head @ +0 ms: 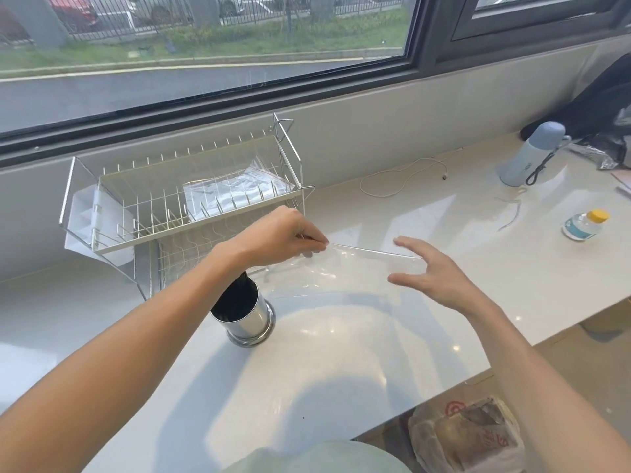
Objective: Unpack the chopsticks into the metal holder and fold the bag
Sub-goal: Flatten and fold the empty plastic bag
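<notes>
The dark chopsticks [235, 295] are already standing in the shiny metal holder [251, 317], which sits on the pale worktop [341, 370] just in front of the wire dish rack [184, 199]. So the first part of the job looks done. What is left is folding the bag.

The clear plastic bag [345, 274] is empty and held up a little above the worktop, to the right of the holder. The left hand [283, 238] pinches one top corner of it between thumb and fingers. The right hand [430, 271] is spread wide, fingers loose, at the other end of the bag. It seems to touch the bag's edge or sit just beside it, but I cannot tell if it has a real hold.

A few things could go wrong from here. The bag is thin and slippery, so it may slide out of the pinch if the left hand lets up. It is also floppy and see-through, so the edges are hard to line up and the fold could come out crooked. If the bag is not laid flat and pressed, it will likely spring open again. The left arm crosses right over the holder, so a quick pull back could bump it and tip the chopsticks out. The little bottle [584, 225] and the pale blue flask [527, 153] are well apart, so they look safe.
</notes>
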